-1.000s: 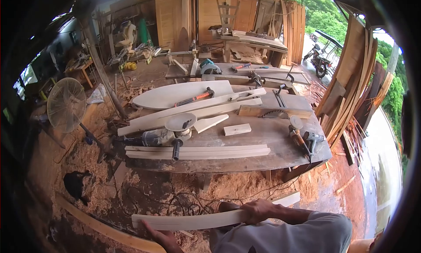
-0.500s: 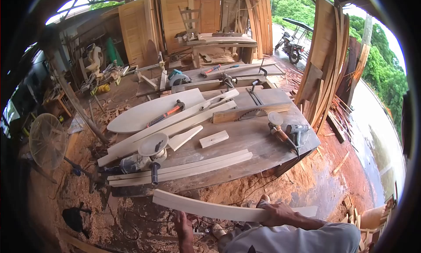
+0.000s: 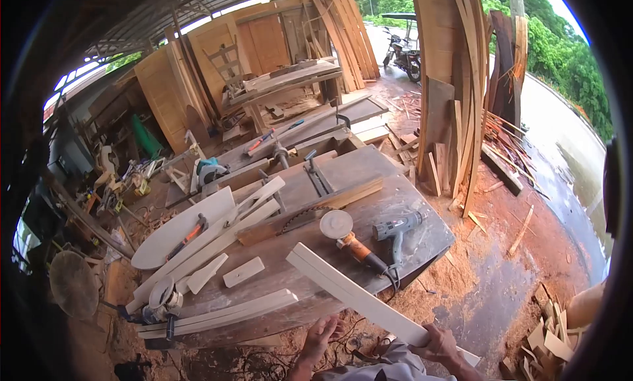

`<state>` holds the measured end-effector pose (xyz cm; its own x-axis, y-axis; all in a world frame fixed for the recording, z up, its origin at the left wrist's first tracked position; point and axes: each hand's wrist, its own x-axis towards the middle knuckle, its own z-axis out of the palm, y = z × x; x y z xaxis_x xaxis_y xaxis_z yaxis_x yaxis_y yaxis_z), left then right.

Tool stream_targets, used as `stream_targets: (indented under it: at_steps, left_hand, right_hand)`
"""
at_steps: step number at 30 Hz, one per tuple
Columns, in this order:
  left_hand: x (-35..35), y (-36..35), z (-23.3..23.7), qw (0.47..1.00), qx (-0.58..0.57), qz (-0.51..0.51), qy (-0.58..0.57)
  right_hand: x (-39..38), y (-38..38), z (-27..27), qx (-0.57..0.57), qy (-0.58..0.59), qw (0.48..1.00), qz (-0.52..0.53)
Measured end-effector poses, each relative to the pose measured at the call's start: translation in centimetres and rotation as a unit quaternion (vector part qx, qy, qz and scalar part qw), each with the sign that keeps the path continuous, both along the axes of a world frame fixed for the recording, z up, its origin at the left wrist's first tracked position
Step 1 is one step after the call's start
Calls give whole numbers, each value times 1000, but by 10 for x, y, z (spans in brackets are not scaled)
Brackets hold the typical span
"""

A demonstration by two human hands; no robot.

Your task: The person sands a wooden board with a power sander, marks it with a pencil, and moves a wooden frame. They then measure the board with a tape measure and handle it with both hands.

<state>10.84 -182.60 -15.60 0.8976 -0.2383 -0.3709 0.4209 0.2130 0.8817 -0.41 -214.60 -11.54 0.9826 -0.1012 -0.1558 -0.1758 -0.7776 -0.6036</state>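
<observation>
Open-sided wood shop, sawdust floor, planks stacked along the walls. In front of me is a weathered grey-brown wooden table (image 3: 369, 176) crowded w/ offcuts and tools.

I've got the long pale curved wooden slat (image 3: 356, 295) up in the air. Its far end is over the table's front edge and its near end is down by my lap.

Risks, as I judge them:
- The slat is long and gripped only near one end, so it could twist or dip.
- The far tip is close to the orange-handled angle grinder (image 3: 349, 239) and the grey-blue power drill (image 3: 395, 229). A swing could knock them or snag their cords.
- The toothed circular saw blade (image 3: 300, 217) sticks up from the table just beyond, bad place to drag wood or fingers.
- Tangled black cables (image 3: 356, 345) on the floor by my feet are a trip hazard.

R hand (image 3: 438, 345) is low, fingers wrapped tight round the slat near its near end. L hand (image 3: 323, 331) is palm-up, fingers spread and loose, just beside the slat's underside. Can't tell if it's touching.
</observation>
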Motion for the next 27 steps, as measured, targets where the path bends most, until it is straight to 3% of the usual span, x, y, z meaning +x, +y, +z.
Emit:
stream_targets:
  at_steps: [2,8,10,12,14,15,18,20,21,23,27]
  left_hand:
    - [25,-67,5,992,-9,-116,-54]
    - [69,-240,19,919,-31,-391,-37]
    - [75,-284,2,867,-19,-495,-49]
    - [75,-317,-4,845,18,-532,-53]
    - [79,-352,-12,771,93,-621,-105]
    - [78,-369,-13,772,92,-621,-102]
    - [84,-431,-13,674,121,-699,-203]
    - [90,-474,-15,644,105,-722,-229]
    - [96,-496,-15,675,124,-690,-231]
    - [113,-543,-17,592,114,-760,-242]
    - [161,-636,-30,623,159,-699,-312]
  right_hand:
    - [-13,-47,1,1,-3,998,-58]
    - [-88,-118,16,-31,60,950,-304]
    - [-110,-128,-5,-23,3,908,-419]
    - [-115,-134,-4,-1,2,879,-478]
    - [-117,-147,-8,27,-37,825,-563]
    - [-121,-157,-16,15,-55,817,-574]
    - [-131,-202,-26,5,-85,808,-583]
    - [-126,-258,-46,-11,-101,824,-557]
    - [-111,-291,-51,-11,-90,831,-549]
    - [-86,-345,-58,-11,-64,835,-546]
    - [-42,-447,-64,-11,-22,837,-547]
